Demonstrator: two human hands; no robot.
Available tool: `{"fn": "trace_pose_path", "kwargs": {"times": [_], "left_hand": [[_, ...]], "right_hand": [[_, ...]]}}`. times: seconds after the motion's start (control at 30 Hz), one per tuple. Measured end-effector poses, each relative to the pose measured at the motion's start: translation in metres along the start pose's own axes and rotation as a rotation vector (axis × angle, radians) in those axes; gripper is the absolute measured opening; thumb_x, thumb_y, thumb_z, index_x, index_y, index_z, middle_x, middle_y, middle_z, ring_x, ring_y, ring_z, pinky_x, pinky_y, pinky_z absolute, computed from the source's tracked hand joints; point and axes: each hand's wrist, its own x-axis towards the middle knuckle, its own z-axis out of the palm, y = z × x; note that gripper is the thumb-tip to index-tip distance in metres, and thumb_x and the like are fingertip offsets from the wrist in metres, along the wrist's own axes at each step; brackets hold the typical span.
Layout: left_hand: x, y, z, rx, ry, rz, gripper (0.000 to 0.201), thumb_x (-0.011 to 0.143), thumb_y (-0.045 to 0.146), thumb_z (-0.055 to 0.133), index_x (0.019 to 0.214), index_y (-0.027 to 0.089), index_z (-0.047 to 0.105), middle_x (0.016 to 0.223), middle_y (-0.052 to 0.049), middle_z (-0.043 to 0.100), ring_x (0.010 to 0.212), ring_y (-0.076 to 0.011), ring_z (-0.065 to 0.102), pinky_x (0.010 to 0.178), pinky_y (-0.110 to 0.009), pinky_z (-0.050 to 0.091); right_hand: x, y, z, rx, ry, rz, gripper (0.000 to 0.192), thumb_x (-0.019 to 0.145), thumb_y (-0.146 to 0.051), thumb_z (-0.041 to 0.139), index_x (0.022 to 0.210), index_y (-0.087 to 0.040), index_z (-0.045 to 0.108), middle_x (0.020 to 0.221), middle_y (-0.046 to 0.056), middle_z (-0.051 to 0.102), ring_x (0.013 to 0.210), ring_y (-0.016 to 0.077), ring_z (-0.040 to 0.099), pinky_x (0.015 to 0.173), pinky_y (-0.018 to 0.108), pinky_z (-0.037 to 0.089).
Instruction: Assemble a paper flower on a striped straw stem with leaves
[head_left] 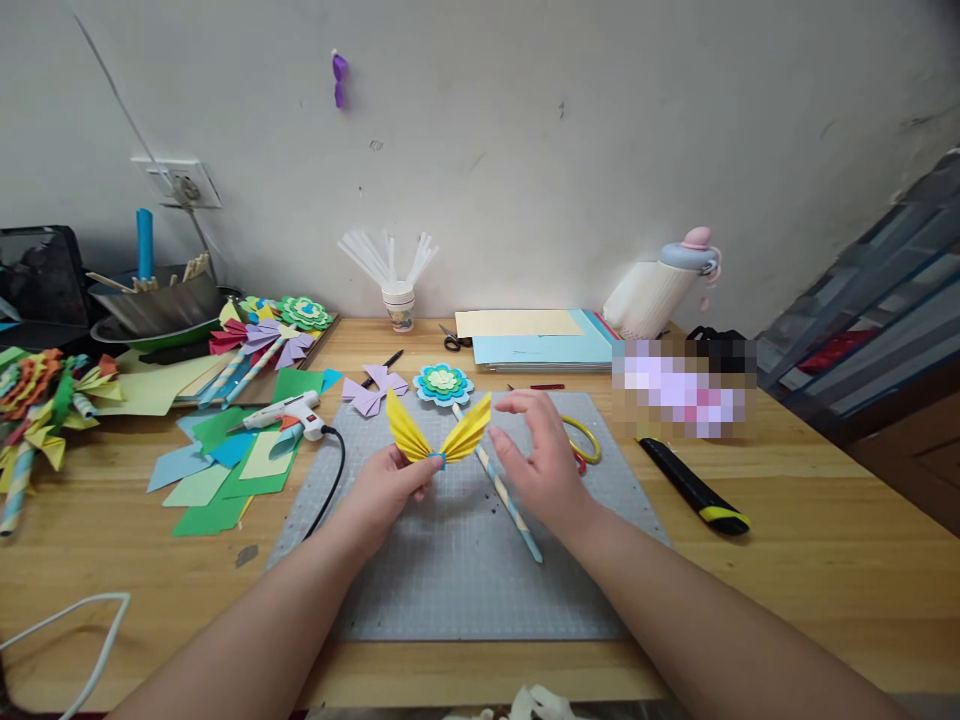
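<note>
A yellow pleated paper bow (463,436) with a small blue band at its middle is pinched in my left hand (391,490), thumb at the band. My right hand (541,455) is beside the bow's right wing, thumb and fingers apart, with nothing between them. Below and between the hands lies a paper flower (443,385) in blue, green and cream layers, on a striped paper stem (506,500). The flower and stem rest on a grey cutting mat (450,600).
A white glue gun (281,415) lies on green and blue paper pieces (217,470) at left, its black cord running onto the mat. A lilac paper piece (373,390), black-handled scissors (453,340) and paper sheets (540,350) lie behind. A black-and-yellow cutter (694,487) lies right.
</note>
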Motion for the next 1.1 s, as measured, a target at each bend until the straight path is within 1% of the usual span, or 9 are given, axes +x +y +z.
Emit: {"fn": "trace_pose_path", "kwargs": {"times": [0.03, 0.1, 0.2, 0.3, 0.4, 0.57, 0.77, 0.93, 1.1], "left_hand": [[0.001, 0.000, 0.000, -0.014, 0.015, 0.007, 0.017, 0.090, 0.029, 0.058, 0.084, 0.013, 0.059, 0.072, 0.003, 0.057, 0.057, -0.0087, 0.054, 0.052, -0.023, 0.047], [0.001, 0.000, 0.000, -0.034, 0.021, 0.009, 0.018, 0.090, 0.029, 0.058, 0.084, 0.013, 0.059, 0.073, 0.002, 0.058, 0.058, -0.0089, 0.054, 0.053, -0.023, 0.047], [0.000, 0.001, 0.001, -0.045, 0.002, -0.001, 0.017, 0.089, 0.028, 0.059, 0.081, 0.013, 0.059, 0.070, 0.003, 0.056, 0.055, -0.0083, 0.052, 0.051, -0.022, 0.046], [-0.001, 0.002, 0.004, -0.048, 0.000, -0.003, 0.014, 0.087, 0.026, 0.061, 0.083, 0.013, 0.060, 0.070, 0.004, 0.056, 0.055, -0.0080, 0.051, 0.051, -0.022, 0.044], [-0.002, 0.001, 0.006, -0.051, 0.008, 0.004, 0.013, 0.086, 0.025, 0.063, 0.084, 0.013, 0.061, 0.071, 0.004, 0.057, 0.055, -0.0081, 0.050, 0.051, -0.022, 0.043], [-0.001, -0.002, 0.007, -0.035, 0.017, -0.011, 0.013, 0.087, 0.025, 0.062, 0.084, 0.013, 0.060, 0.069, 0.004, 0.057, 0.054, -0.0080, 0.051, 0.051, -0.022, 0.044], [-0.001, -0.003, 0.005, -0.007, 0.022, -0.027, 0.015, 0.089, 0.027, 0.060, 0.088, 0.013, 0.061, 0.075, 0.002, 0.060, 0.060, -0.0097, 0.056, 0.055, -0.024, 0.049], [0.001, -0.005, 0.003, -0.005, 0.045, -0.021, 0.016, 0.089, 0.029, 0.059, 0.093, 0.013, 0.061, 0.084, -0.001, 0.063, 0.066, -0.0116, 0.060, 0.059, -0.027, 0.052], [0.002, -0.006, 0.002, -0.039, 0.069, -0.014, 0.018, 0.090, 0.029, 0.059, 0.096, 0.013, 0.061, 0.086, -0.002, 0.064, 0.068, -0.0122, 0.061, 0.060, -0.028, 0.053]], "right_hand": [[0.001, 0.002, 0.002, 0.072, 0.023, 0.072, 0.022, 0.089, -0.031, 0.050, 0.109, -0.023, 0.050, 0.110, 0.010, 0.054, 0.105, 0.0247, 0.052, 0.090, 0.044, 0.039], [0.002, 0.004, 0.008, 0.230, -0.006, 0.213, 0.024, 0.090, -0.037, 0.047, 0.109, -0.022, 0.048, 0.101, 0.009, 0.057, 0.090, 0.0218, 0.058, 0.072, 0.037, 0.048], [0.003, 0.001, 0.013, 0.450, -0.156, 0.381, 0.026, 0.087, -0.042, 0.050, 0.099, -0.019, 0.054, 0.087, 0.006, 0.062, 0.072, 0.0181, 0.061, 0.053, 0.029, 0.047], [0.000, -0.004, 0.016, 0.597, -0.250, 0.489, 0.024, 0.078, -0.039, 0.063, 0.090, -0.018, 0.061, 0.080, 0.004, 0.064, 0.066, 0.0155, 0.059, 0.050, 0.025, 0.044], [-0.003, -0.006, 0.019, 0.679, -0.245, 0.564, 0.023, 0.071, -0.036, 0.070, 0.084, -0.018, 0.065, 0.073, 0.002, 0.063, 0.062, 0.0139, 0.057, 0.050, 0.024, 0.041], [-0.002, -0.003, 0.017, 0.746, -0.140, 0.593, 0.024, 0.074, -0.041, 0.069, 0.088, -0.022, 0.064, 0.081, 0.000, 0.063, 0.068, 0.0136, 0.054, 0.053, 0.023, 0.040], [0.004, 0.002, 0.010, 0.765, -0.043, 0.602, 0.022, 0.074, -0.041, 0.070, 0.072, -0.020, 0.064, 0.070, -0.002, 0.058, 0.061, 0.0124, 0.048, 0.054, 0.024, 0.038], [0.008, 0.005, 0.008, 0.808, 0.035, 0.616, 0.029, 0.068, -0.041, 0.076, 0.065, -0.019, 0.057, 0.066, -0.003, 0.054, 0.060, 0.0115, 0.046, 0.053, 0.024, 0.036], [0.011, 0.004, 0.005, 0.856, 0.105, 0.611, 0.034, 0.068, -0.046, 0.076, 0.075, -0.021, 0.054, 0.072, -0.004, 0.052, 0.064, 0.0105, 0.049, 0.055, 0.022, 0.038]]}}
